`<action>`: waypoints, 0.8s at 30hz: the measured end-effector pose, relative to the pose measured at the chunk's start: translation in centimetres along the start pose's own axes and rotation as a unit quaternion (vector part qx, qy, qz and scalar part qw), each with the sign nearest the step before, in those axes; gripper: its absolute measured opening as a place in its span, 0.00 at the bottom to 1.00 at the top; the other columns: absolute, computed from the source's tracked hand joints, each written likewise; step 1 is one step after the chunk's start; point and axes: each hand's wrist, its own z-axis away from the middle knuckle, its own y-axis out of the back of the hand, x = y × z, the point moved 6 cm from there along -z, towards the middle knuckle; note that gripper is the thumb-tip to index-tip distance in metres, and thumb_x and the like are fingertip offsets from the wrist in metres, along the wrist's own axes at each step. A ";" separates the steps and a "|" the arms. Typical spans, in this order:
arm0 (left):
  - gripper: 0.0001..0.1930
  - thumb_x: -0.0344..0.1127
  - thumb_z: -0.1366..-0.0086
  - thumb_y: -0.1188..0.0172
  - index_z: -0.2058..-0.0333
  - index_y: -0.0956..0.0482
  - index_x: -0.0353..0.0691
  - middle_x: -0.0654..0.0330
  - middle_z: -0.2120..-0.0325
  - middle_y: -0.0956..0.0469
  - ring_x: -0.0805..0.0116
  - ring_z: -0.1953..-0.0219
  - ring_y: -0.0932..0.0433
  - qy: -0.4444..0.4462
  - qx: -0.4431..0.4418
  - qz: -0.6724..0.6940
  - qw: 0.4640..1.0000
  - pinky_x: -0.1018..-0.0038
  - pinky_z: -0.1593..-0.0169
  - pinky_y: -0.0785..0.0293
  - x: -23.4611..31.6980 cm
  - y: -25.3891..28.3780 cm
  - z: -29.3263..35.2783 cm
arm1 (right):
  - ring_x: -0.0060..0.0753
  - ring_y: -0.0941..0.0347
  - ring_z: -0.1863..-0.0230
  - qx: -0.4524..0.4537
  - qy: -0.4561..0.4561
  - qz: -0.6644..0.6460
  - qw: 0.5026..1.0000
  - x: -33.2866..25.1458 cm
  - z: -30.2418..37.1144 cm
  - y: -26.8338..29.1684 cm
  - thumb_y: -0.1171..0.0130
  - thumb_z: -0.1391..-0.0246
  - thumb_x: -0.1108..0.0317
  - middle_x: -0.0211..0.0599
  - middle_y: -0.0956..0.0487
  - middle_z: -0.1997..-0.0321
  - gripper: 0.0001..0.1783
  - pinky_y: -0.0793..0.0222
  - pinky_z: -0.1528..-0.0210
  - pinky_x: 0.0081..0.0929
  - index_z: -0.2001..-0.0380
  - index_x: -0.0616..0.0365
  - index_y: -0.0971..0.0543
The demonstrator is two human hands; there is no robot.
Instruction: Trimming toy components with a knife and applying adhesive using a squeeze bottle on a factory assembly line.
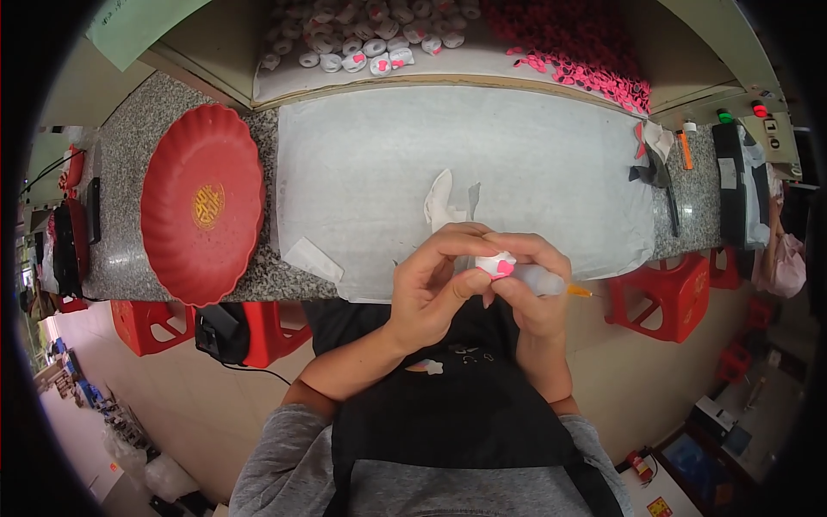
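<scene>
Close in front of my chest, both hands meet over the near edge of the bench. My left hand (431,280) pinches a small rounded white piece (487,263) with a bright pink patch (503,268) on its face. From the other side, the fingers of my right hand (541,317) close on the same piece. A translucent squeeze bottle (541,280) with an orange tip (580,291) is tucked in my right hand and points right. Beyond my fingertips, a white fabric scrap (440,198) and a narrow grey strip (474,198) lie on the white sheet (362,172).
A red scalloped tray (164,189) stands at left on the speckled bench. The shelf at the back holds many white rounded pieces (345,43) and a heap of pink pieces (594,73). Dark scraps (652,172) and an orange pen-like tool (686,151) lie right. Red stools (668,297) stand below.
</scene>
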 end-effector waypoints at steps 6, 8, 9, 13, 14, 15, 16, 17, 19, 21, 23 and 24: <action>0.11 0.25 0.45 0.50 0.61 0.32 0.32 0.52 0.60 0.35 0.72 0.67 0.33 0.000 -0.004 0.037 0.999 0.81 0.74 0.32 -0.3 0.2 0.0 | 0.20 0.31 0.76 0.039 0.027 -0.041 0.998 0.2 0.0 -0.4 0.48 0.58 0.77 0.38 0.26 0.72 0.17 0.35 0.80 0.13 0.61 0.67 0.31; 0.11 0.24 0.45 0.50 0.61 0.32 0.32 0.53 0.60 0.35 0.72 0.68 0.32 0.009 -0.030 0.040 0.999 0.81 0.73 0.32 -0.1 0.2 -0.4 | 0.20 0.31 0.76 0.049 0.034 -0.046 0.997 0.3 0.2 -0.5 0.48 0.58 0.77 0.38 0.26 0.71 0.17 0.35 0.80 0.13 0.61 0.67 0.31; 0.11 0.23 0.45 0.50 0.61 0.32 0.31 0.53 0.60 0.35 0.73 0.68 0.32 0.018 -0.056 0.043 0.997 0.81 0.73 0.32 -0.1 0.1 -0.5 | 0.20 0.31 0.76 0.059 0.041 -0.051 0.996 0.2 0.2 -0.4 0.48 0.58 0.77 0.39 0.26 0.71 0.16 0.35 0.80 0.13 0.61 0.67 0.31; 0.13 0.21 0.46 0.50 0.60 0.32 0.31 0.53 0.59 0.35 0.73 0.69 0.31 0.009 -0.058 0.016 0.998 0.81 0.73 0.32 0.0 0.3 -0.6 | 0.20 0.31 0.75 0.057 0.037 -0.043 0.997 0.4 0.2 -0.3 0.48 0.58 0.76 0.39 0.26 0.71 0.16 0.35 0.80 0.13 0.61 0.67 0.31; 0.13 0.20 0.47 0.50 0.60 0.32 0.31 0.53 0.59 0.35 0.73 0.68 0.31 0.010 -0.051 0.019 0.998 0.81 0.73 0.32 0.0 0.4 -0.6 | 0.20 0.31 0.75 0.059 0.033 -0.040 0.997 0.5 0.2 -0.3 0.48 0.58 0.76 0.40 0.26 0.70 0.17 0.35 0.79 0.13 0.61 0.67 0.31; 0.14 0.20 0.47 0.50 0.60 0.32 0.31 0.53 0.59 0.35 0.73 0.68 0.31 0.011 -0.045 0.022 0.999 0.81 0.73 0.32 0.0 0.4 -0.5 | 0.20 0.31 0.75 0.062 0.028 -0.037 0.997 0.6 0.1 -0.3 0.48 0.58 0.76 0.40 0.26 0.70 0.17 0.35 0.79 0.13 0.61 0.67 0.31; 0.14 0.20 0.47 0.50 0.60 0.32 0.31 0.53 0.59 0.35 0.73 0.68 0.31 0.010 -0.044 0.022 0.999 0.81 0.73 0.32 0.0 0.4 -0.5 | 0.20 0.31 0.75 0.061 0.028 -0.037 0.997 0.5 0.1 -0.3 0.48 0.58 0.76 0.40 0.26 0.70 0.17 0.35 0.79 0.13 0.61 0.67 0.31; 0.14 0.19 0.48 0.50 0.60 0.31 0.31 0.53 0.59 0.35 0.73 0.67 0.31 0.005 -0.041 0.015 0.999 0.81 0.73 0.32 0.1 0.4 -0.5 | 0.20 0.31 0.75 0.061 0.029 -0.040 0.997 0.5 0.1 -0.4 0.48 0.57 0.76 0.40 0.27 0.70 0.16 0.35 0.79 0.13 0.61 0.67 0.32; 0.14 0.19 0.48 0.50 0.60 0.31 0.31 0.53 0.59 0.35 0.73 0.67 0.31 0.000 -0.038 0.008 0.999 0.82 0.73 0.31 0.1 0.5 -0.5 | 0.20 0.32 0.75 0.060 0.029 -0.043 0.997 0.5 0.0 -0.5 0.48 0.57 0.75 0.40 0.27 0.69 0.16 0.36 0.79 0.14 0.61 0.67 0.32; 0.14 0.18 0.48 0.50 0.60 0.31 0.32 0.53 0.59 0.35 0.73 0.67 0.31 -0.010 -0.037 -0.001 0.999 0.82 0.73 0.31 0.2 0.6 -0.5 | 0.20 0.32 0.74 0.058 0.034 -0.050 0.996 0.5 -0.1 -0.6 0.49 0.57 0.75 0.40 0.27 0.70 0.16 0.36 0.79 0.14 0.61 0.67 0.31; 0.14 0.18 0.48 0.50 0.61 0.31 0.32 0.53 0.59 0.35 0.73 0.67 0.31 -0.017 -0.038 -0.005 0.999 0.82 0.73 0.31 0.3 0.7 -0.6 | 0.19 0.32 0.74 0.051 0.032 -0.053 0.997 0.7 -0.1 -0.6 0.49 0.57 0.76 0.39 0.27 0.70 0.16 0.36 0.79 0.14 0.61 0.67 0.31; 0.14 0.18 0.48 0.50 0.61 0.31 0.32 0.52 0.59 0.35 0.73 0.67 0.31 -0.024 -0.039 -0.009 0.999 0.83 0.73 0.31 0.4 0.7 -0.6 | 0.19 0.32 0.75 0.044 0.031 -0.057 0.997 0.8 -0.2 -0.6 0.49 0.57 0.76 0.39 0.27 0.71 0.16 0.36 0.79 0.14 0.61 0.67 0.31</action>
